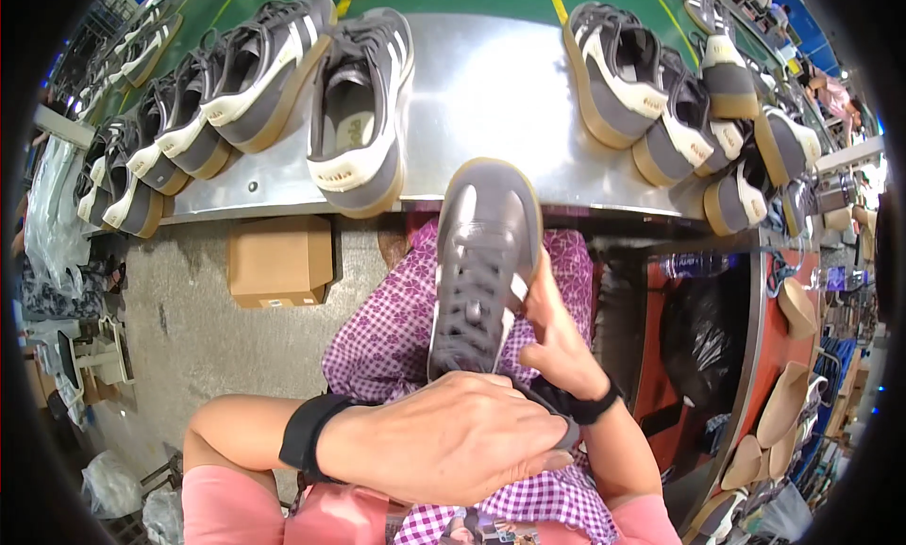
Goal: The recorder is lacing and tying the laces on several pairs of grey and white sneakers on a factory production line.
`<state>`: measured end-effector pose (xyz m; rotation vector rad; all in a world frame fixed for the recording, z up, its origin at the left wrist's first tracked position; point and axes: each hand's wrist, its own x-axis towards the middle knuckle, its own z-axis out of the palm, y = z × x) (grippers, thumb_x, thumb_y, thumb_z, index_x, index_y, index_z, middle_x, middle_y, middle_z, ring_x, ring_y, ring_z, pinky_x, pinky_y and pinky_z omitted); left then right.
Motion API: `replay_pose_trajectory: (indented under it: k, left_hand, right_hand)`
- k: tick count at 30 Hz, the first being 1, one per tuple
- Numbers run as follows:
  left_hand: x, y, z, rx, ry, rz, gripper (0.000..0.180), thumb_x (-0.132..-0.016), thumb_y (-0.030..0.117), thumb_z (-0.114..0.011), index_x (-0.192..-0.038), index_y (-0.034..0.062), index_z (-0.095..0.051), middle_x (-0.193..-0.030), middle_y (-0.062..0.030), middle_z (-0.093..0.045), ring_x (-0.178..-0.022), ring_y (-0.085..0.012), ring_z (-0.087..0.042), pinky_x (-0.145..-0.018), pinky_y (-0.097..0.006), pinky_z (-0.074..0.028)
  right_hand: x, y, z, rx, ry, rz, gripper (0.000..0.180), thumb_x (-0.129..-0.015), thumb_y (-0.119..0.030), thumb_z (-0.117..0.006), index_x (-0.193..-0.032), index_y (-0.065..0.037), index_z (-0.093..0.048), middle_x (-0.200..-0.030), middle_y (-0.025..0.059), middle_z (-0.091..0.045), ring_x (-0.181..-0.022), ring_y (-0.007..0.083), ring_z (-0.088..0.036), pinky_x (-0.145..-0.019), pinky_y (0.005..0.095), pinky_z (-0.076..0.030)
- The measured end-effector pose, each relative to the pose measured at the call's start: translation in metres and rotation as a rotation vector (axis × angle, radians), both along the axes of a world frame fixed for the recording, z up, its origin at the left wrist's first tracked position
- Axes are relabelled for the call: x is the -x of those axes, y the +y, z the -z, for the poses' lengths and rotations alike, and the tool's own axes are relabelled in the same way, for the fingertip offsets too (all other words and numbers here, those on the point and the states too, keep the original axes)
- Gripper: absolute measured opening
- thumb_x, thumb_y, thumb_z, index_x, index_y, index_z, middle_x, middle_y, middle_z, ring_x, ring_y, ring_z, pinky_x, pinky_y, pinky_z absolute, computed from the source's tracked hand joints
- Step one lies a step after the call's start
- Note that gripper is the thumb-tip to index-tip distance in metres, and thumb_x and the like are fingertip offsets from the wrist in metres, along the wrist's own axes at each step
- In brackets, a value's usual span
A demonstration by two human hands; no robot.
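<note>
A grey laced sneaker (483, 262) with a tan sole points away from me over my lap, toe near the table edge. My left hand (453, 436) covers its heel end from above, fingers closed over the opening. My right hand (557, 333) grips the shoe's right side, thumb against the sole edge. Both wrists wear black bands. A purple checked cloth (387, 328) lies under the shoe.
A curved metal table (491, 83) carries several grey sneakers, a group at left (264, 73) and a group at right (661, 92). A cardboard box (280, 260) sits on the floor below. Tan insoles (783, 403) are stacked at the right beside a black bag (703, 342).
</note>
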<state>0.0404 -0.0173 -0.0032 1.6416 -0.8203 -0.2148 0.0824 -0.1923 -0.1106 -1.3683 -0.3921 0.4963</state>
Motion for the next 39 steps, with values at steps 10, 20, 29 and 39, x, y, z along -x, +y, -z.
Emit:
replay_pose_trajectory:
  k: [10,20,29,39]
  left_hand:
    - [0.029,-0.016,0.008,-0.054,-0.082,0.267,0.023,-0.074,0.024,-0.062,-0.08,0.0038,-0.053,-0.071,-0.0067,-0.051,-0.065,-0.0216,-0.053,-0.06,-0.032,-0.039]
    - [0.049,-0.02,-0.007,0.061,0.144,0.473,0.028,-0.08,0.023,-0.059,-0.064,0.0033,-0.05,-0.058,-0.0147,-0.053,-0.053,-0.0317,-0.056,-0.049,-0.041,-0.042]
    - [0.052,-0.004,-0.026,-0.107,0.118,0.368,0.022,-0.086,0.021,-0.057,-0.073,0.0041,-0.053,-0.064,-0.0095,-0.053,-0.06,-0.0285,-0.057,-0.054,-0.039,-0.045]
    - [0.056,-0.013,-0.029,-0.106,-0.061,0.423,0.015,-0.085,0.023,-0.056,-0.082,0.0085,-0.055,-0.073,-0.0083,-0.054,-0.07,-0.025,-0.055,-0.067,-0.035,-0.044]
  right_hand:
    - [0.013,0.03,-0.021,-0.107,0.13,0.268,0.082,-0.091,-0.019,-0.062,-0.151,-0.003,-0.008,-0.142,0.0178,-0.036,-0.127,0.0232,-0.042,-0.108,0.0366,-0.034]
    - [0.024,0.044,-0.024,0.109,0.301,0.219,0.076,-0.088,-0.031,-0.068,-0.143,0.0,-0.026,-0.128,0.0182,-0.052,-0.115,0.0239,-0.053,-0.098,0.0359,-0.044]
    - [0.019,0.037,-0.024,0.341,0.07,0.086,0.079,-0.093,-0.04,-0.058,-0.145,0.005,-0.019,-0.132,0.0287,-0.047,-0.12,0.0365,-0.051,-0.102,0.0397,-0.04]
    - [0.056,0.004,-0.092,0.032,0.604,-0.382,0.024,-0.099,-0.017,-0.05,-0.111,0.003,-0.057,-0.084,0.0067,-0.065,-0.075,0.0132,-0.063,-0.071,0.0268,-0.05]
